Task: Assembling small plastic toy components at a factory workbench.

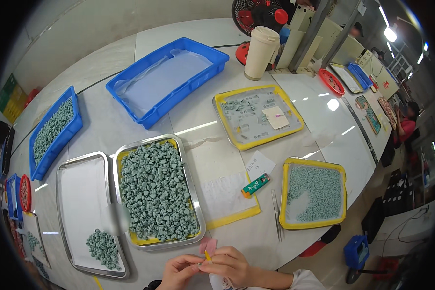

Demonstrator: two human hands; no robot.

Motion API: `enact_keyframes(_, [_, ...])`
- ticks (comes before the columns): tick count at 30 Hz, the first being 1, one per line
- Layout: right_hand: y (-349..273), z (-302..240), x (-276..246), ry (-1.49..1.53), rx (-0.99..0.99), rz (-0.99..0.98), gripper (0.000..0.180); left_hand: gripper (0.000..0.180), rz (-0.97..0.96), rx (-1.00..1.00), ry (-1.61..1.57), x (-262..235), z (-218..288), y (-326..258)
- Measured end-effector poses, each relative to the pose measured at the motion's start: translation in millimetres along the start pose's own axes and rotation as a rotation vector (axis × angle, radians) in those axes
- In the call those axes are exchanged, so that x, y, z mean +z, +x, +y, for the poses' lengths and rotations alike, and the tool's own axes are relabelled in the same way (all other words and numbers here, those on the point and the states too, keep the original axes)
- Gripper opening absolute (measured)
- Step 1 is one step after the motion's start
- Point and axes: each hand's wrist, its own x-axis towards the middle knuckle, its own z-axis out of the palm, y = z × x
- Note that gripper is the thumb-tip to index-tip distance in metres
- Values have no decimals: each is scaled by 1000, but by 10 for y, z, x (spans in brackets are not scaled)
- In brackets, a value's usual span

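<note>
At the lower edge my left hand (181, 271) and my right hand (231, 266) meet, fingertips nearly touching. My left fingers pinch something tiny, mostly hidden; a speck of grey-green shows between the hands. Between my right thumb and fingers a slim yellow stick (208, 256) points up. Below that hand a white bottle (220, 282) with dark print is partly visible; whether I grip it is unclear. A pink cloth (208, 245) lies just beyond my fingers. Nearest ahead is a metal tray (198, 215) full of grey-green stones (154, 193).
A metal tray (82, 193) at left bears a small stone heap. Blue trays (152, 116) stand farther back. Yellow-rimmed trays (283, 193) hold smaller stones. Tweezers (276, 215), a green utility knife (256, 185) and a paper note (261, 163) lie mid-right. A beige tumbler (262, 53) stands behind.
</note>
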Motion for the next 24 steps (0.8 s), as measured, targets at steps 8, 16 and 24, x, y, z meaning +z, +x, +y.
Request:
enact_keyframes(8, [18, -25, -21, 12, 4, -26, 21, 19, 50, 47, 18, 56, -20, -28])
enact_keyframes(16, [-151, 165, 93, 11, -30, -8, 37, 20, 17, 4, 18, -19, -45, -31])
enact_keyframes(24, [26, 54, 17, 125, -64, 11, 21, 18, -23, 36, 59, -51, -77, 0])
